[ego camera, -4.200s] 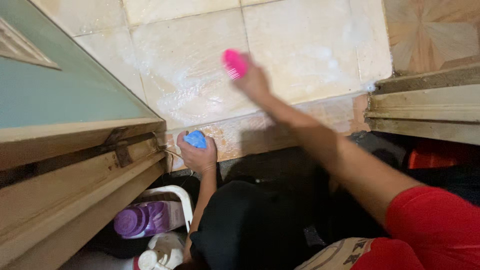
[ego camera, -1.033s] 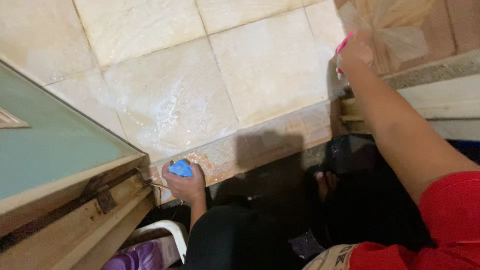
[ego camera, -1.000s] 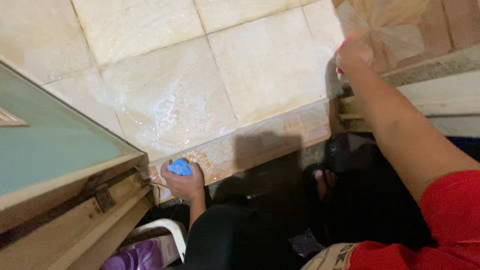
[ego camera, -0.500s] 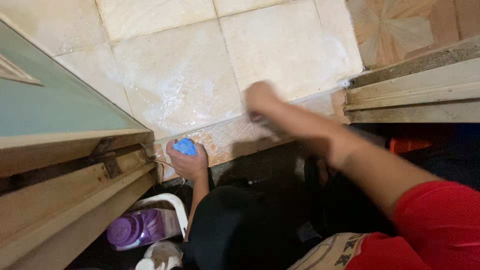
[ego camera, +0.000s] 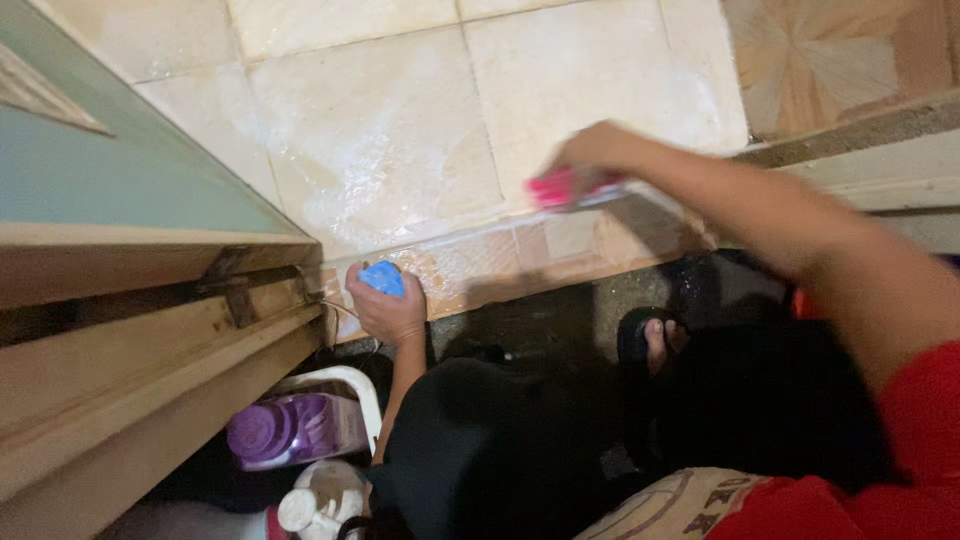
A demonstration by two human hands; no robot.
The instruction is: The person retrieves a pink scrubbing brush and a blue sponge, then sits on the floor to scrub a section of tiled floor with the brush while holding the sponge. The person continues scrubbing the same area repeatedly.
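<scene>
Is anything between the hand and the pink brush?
No. The right hand already grips the pink brush, pressing it on the wet tiled step edge. Nothing visible lies between them.

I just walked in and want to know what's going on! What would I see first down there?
First the bright pink brush in the right hand, pressed to the edge of the wet, soapy tile floor at the step. Next the blue thing gripped in the left hand, lower on that step beside the wooden door. A purple-capped bottle lies below at the left.
</scene>
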